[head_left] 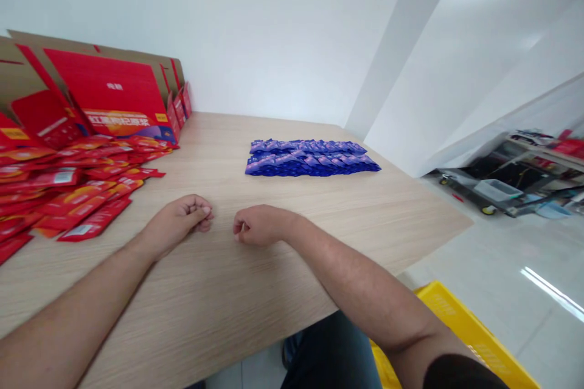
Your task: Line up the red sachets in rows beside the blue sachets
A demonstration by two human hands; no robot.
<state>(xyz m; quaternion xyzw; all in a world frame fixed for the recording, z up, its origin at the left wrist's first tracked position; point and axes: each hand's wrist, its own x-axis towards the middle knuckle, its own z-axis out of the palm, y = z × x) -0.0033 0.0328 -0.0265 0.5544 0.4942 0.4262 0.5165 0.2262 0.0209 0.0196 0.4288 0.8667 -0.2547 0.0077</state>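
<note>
My left hand [180, 219] rests on the wooden table [283, 267] with its fingers curled into a loose fist; nothing shows in it. My right hand [259, 226] lies a short way to its right, also curled shut, with nothing visible inside. The two fists sit close together near the table's middle. Beyond them, at arm's length, lies a neat stack of blue sachets [311, 158]. To the left of my left hand spreads a heap of flat red packets [77, 194].
Flattened red-and-brown cartons [109, 94] lean against the wall at the back left. A yellow crate [460, 328] stands on the floor by my right arm. A low cart with bins [506, 185] is on the floor at the far right.
</note>
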